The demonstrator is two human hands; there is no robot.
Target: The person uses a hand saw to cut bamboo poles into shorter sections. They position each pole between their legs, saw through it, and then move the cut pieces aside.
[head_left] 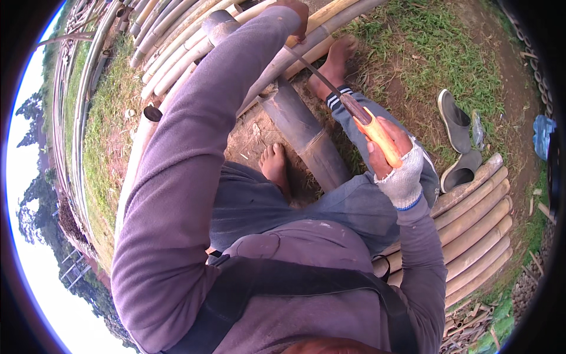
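Observation:
My right hand (396, 154), in a pale fingerless glove with a blue edge, is closed around the orange wooden handle of a long knife (377, 138). Its narrow dark blade slants up and left to a bamboo pole (336, 28) lying across in front of me. At the upper edge my left hand (295, 15) is curled over that pole near the blade's far end; the sleeve and the picture's edge hide part of its fingers. Beneath the pole, a thick dark bamboo trunk (303, 133) runs back between my legs and supports it.
Several bamboo poles (183, 44) lie stacked at the far left. Under me is a bamboo slat bench (471, 236). Dark slip-on shoes (454, 121) stand on the ground at right, by a clear plastic piece (477, 131). My bare feet (274, 162) flank the trunk.

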